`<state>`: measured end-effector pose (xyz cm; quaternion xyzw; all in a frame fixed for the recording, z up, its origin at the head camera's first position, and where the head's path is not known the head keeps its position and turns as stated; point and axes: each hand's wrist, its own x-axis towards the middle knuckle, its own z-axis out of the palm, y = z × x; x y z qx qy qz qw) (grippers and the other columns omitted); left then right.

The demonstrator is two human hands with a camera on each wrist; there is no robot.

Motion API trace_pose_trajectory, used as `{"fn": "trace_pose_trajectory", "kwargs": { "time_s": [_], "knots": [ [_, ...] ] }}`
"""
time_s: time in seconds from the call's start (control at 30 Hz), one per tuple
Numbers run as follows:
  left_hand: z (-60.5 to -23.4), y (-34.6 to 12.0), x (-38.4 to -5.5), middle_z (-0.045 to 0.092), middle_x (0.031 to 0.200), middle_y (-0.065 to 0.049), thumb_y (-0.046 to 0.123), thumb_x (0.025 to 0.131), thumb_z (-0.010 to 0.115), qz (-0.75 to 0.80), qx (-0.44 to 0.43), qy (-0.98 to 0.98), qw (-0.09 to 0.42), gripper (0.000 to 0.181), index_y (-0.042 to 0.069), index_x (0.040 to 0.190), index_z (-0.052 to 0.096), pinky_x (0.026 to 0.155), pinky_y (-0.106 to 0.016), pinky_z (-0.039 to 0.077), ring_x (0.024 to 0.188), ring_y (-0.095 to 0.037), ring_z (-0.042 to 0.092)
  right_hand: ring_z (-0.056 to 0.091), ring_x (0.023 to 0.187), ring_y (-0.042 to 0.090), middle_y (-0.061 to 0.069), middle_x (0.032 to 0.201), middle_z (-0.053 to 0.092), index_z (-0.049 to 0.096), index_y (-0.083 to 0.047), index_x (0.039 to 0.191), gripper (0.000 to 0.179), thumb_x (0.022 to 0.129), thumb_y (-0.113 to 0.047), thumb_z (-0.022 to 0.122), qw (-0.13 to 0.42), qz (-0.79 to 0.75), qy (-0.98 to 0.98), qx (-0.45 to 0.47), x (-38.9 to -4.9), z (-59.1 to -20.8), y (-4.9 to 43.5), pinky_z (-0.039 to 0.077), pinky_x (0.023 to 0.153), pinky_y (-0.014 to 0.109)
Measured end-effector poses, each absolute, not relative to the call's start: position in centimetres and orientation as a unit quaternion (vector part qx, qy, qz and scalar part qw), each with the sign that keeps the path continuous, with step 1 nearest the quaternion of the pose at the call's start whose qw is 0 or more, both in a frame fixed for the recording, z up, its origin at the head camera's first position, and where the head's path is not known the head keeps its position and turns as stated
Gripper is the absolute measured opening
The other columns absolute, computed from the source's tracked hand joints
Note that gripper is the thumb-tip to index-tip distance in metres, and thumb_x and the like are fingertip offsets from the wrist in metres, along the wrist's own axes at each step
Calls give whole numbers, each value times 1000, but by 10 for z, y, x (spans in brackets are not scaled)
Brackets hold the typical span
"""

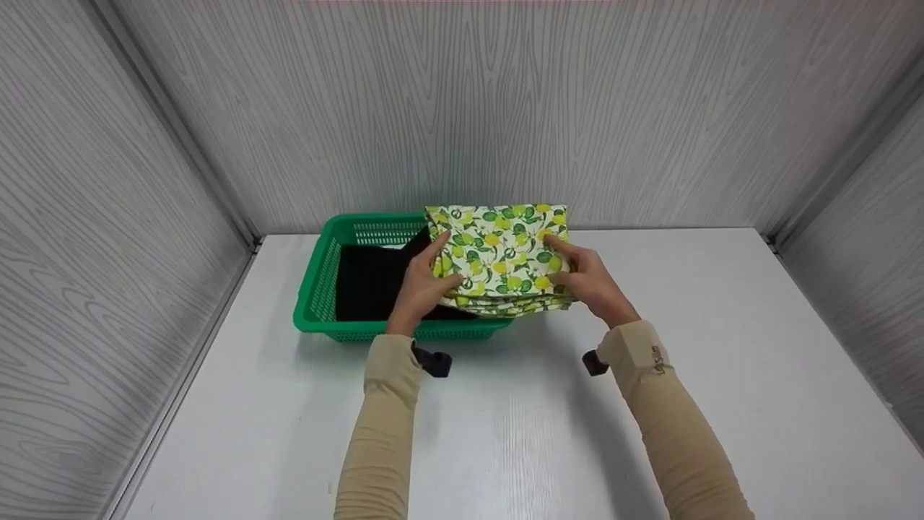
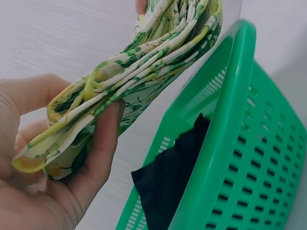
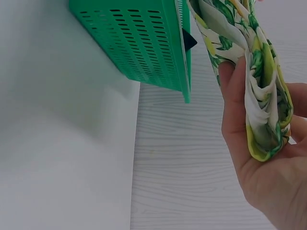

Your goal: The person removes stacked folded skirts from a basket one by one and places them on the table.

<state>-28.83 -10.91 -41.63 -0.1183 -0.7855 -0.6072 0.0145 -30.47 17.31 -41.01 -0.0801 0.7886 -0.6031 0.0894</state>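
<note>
Though green, basket (image 1: 346, 328) with black cloth (image 1: 368, 285).

Folded lemon-print cloth (image 1: 505, 253) between the fingers (image 2: 101, 148) is looking smooth, mostly matt, creased at the folds. Green basket (image 1: 309, 307) below the left fingers is showing smooth perforated plastic, rim slightly glossy. Black cloth (image 1: 364, 282) beside those fingers is reading dull matt. Tabletop (image 1: 707, 310) below is shining faintly. Wall panel (image 1: 491, 101) beyond the fingers is showing wood-grain, matt.
</note>
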Motion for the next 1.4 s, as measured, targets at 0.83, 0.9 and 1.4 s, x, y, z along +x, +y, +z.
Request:
{"fn": "trace_pose_trajectory", "kwargs": {
  "time_s": [0.83,0.9,1.4],
  "knots": [
    [-420,-57,-291,24,166,-7,-4,91,63,-612,-149,-777,-21,80,16,161,30,57,-28,39,74,-14,56,53,104,22,16,149,43,36,-19,159,73,94,6,56,84,-599,795,-50,-297,-413,228,50,82,23],
    [-421,-55,-290,24,166,-6,-4,91,63,-611,-146,-778,-28,81,18,161,30,55,-28,38,51,-11,42,53,104,22,16,147,44,36,-19,159,73,93,6,56,85,-599,795,-47,-296,-414,231,50,82,23],
    [-422,-27,-290,20,167,-5,-13,91,58,-631,-151,-760,-50,84,18,162,27,54,-28,36,47,-12,36,52,105,20,14,157,38,36,-13,158,74,90,10,54,63,-593,801,-46,-295,-416,255,50,81,22]
  ]
}}
